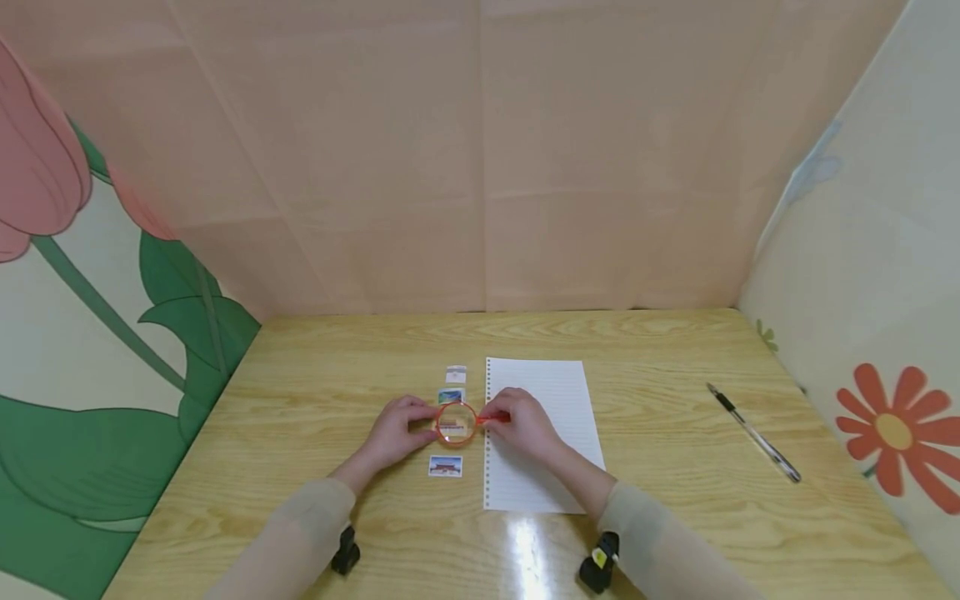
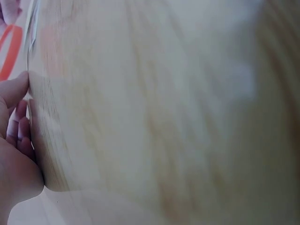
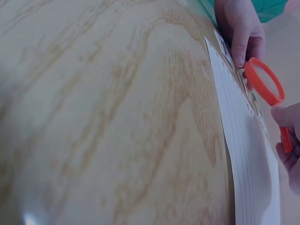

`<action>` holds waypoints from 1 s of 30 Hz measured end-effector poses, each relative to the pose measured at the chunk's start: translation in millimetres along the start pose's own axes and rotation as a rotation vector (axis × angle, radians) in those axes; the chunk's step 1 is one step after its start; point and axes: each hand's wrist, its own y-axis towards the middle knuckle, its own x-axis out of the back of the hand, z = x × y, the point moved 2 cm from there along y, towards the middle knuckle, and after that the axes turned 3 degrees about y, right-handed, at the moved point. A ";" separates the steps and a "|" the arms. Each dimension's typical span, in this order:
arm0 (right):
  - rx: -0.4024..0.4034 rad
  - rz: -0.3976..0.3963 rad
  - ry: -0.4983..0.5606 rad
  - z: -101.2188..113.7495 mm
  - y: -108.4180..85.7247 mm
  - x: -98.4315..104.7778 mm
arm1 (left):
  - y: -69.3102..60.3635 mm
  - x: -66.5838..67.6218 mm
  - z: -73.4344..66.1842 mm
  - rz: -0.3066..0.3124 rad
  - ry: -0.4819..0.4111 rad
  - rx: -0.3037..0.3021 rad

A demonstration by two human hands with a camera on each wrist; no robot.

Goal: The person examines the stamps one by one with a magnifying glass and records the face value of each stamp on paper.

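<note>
My right hand (image 1: 525, 423) pinches the handle of an orange-red magnifying glass (image 1: 457, 444), also plain in the right wrist view (image 3: 261, 86). Its round lens is over a small picture card (image 1: 452, 427). On the left, my left hand (image 1: 388, 433) rests with thumb and forefinger apart beside that card's left side; whether they touch it is unclear. In the left wrist view, the left hand (image 2: 16, 140) has its thumb tip down at the table. Two more small cards (image 1: 456, 374) (image 1: 452, 396) lie above the lens, and a card with a red building (image 1: 446, 466) lies below it.
A lined sheet of paper (image 1: 551, 475) with punched holes lies partly under my right hand and forearm. A black-capped clear pen (image 1: 757, 437) lies at the right of the wooden table (image 1: 337, 350). Fabric walls stand behind and at both sides.
</note>
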 end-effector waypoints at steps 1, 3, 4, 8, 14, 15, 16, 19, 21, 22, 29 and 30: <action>-0.005 0.003 0.000 0.0 0.1 0.0 | 0.2 -0.4 0.5 -0.001 0.002 0.003; -0.006 0.006 -0.007 -1.1 0.3 -0.8 | 0.9 -1.1 1.4 0.002 -0.001 0.017; -0.007 0.008 -0.008 -1.4 0.4 -1.0 | 1.1 -1.6 2.0 0.002 0.000 0.021; -0.016 0.009 -0.007 -2.6 0.8 -1.4 | 1.9 -1.6 1.8 0.006 -0.003 0.038; -0.019 0.003 -0.002 -3.5 0.0 -0.7 | 1.7 -2.3 3.1 0.012 0.002 0.048; -0.019 0.002 0.000 -3.6 -0.3 -0.3 | 1.5 -2.3 3.3 0.012 0.003 0.048; -0.019 0.003 0.004 -4.0 -0.8 0.1 | 1.3 -2.3 3.3 0.010 0.007 0.045; -0.031 0.005 0.029 -5.6 -3.5 3.3 | 0.2 -1.9 2.7 0.010 0.008 0.030; -0.039 0.003 0.042 -8.0 -6.3 7.3 | -0.2 -1.6 1.9 0.009 0.007 0.021; -0.042 0.000 0.047 -9.7 -8.0 9.8 | -0.3 -1.6 1.5 0.010 0.005 0.019; -0.035 -0.064 0.084 -27.4 -29.3 39.2 | 0.1 -2.8 -0.4 -0.002 -0.001 0.026; -0.037 -0.077 0.085 -30.7 -33.5 44.3 | 0.0 -3.1 -0.4 -0.005 0.001 0.026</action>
